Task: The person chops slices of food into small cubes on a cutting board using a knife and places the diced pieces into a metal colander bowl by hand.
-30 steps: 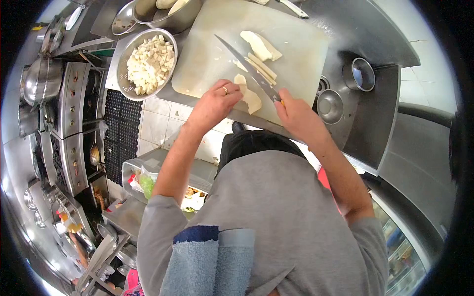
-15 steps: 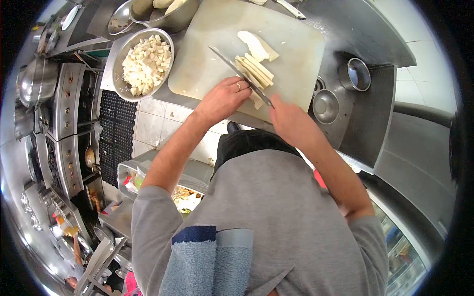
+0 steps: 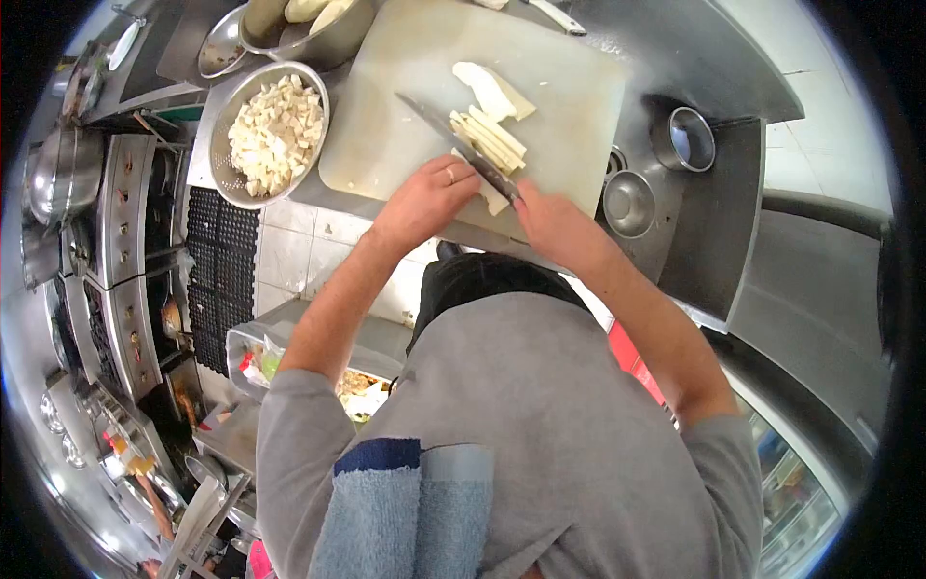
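Note:
My right hand (image 3: 562, 230) is wrapped round the handle of a kitchen knife (image 3: 453, 141), whose long blade points away to the upper left across a white cutting board (image 3: 376, 125). Curled fingers of my left hand (image 3: 424, 205) press on a pale peeled vegetable piece (image 3: 493, 200), close against the near side of the blade. Most of that piece is hidden under the fingers and knife. Just beyond the blade lie several cut vegetable sticks (image 3: 492, 138). Farther back on the board rests a larger peeled chunk (image 3: 485, 89).
A colander (image 3: 220, 159) of pale cubes stands left of the board, with a metal bowl (image 3: 362, 24) of peeled vegetables behind it. Another white-handled knife (image 3: 558, 16) lies at the back. On the right are a small pot (image 3: 690, 140) and a sink basin (image 3: 694, 232).
The whole view has shifted slightly. The knife handle sits a little nearer my body, and more of the vegetable piece shows between my hands. Both hands keep their holds.

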The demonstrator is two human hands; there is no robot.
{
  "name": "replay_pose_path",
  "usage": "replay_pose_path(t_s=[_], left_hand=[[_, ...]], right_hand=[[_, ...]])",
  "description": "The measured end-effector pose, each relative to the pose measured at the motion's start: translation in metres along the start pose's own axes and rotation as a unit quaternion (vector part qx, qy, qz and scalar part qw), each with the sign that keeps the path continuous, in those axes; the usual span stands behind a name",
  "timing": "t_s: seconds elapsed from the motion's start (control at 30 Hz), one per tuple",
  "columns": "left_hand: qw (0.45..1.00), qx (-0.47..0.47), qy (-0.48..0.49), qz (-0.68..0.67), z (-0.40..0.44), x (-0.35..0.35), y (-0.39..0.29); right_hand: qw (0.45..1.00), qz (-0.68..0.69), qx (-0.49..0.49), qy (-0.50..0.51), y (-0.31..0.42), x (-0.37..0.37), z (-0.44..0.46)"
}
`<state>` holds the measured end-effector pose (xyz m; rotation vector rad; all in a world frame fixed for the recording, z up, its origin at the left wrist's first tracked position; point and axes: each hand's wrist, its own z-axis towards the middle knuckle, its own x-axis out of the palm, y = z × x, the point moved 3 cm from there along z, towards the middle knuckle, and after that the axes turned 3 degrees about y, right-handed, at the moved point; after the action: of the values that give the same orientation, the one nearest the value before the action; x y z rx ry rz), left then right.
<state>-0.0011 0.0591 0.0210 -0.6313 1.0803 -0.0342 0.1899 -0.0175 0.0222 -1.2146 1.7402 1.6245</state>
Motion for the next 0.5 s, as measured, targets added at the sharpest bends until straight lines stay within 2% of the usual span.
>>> replay_pose_path(t_s=[0.1, 0.27, 0.5], left_hand=[[1.000, 0.009, -0.027, 0.012, 0.004, -0.004, -0.001], [1.000, 0.004, -0.023, 0.019, 0.000, 0.004, -0.001], [1.000, 0.001, -0.005, 0.026, 0.003, 0.000, -0.001]], right_hand=[[1.000, -0.001, 0.023, -0.001, 0.016, -0.026, -0.001], [0.994, 0.022, 0.074, 0.076, 0.030, -0.046, -0.019], [0.995, -0.029, 0.052, 0.079, 0.031, -0.046, -0.047]])
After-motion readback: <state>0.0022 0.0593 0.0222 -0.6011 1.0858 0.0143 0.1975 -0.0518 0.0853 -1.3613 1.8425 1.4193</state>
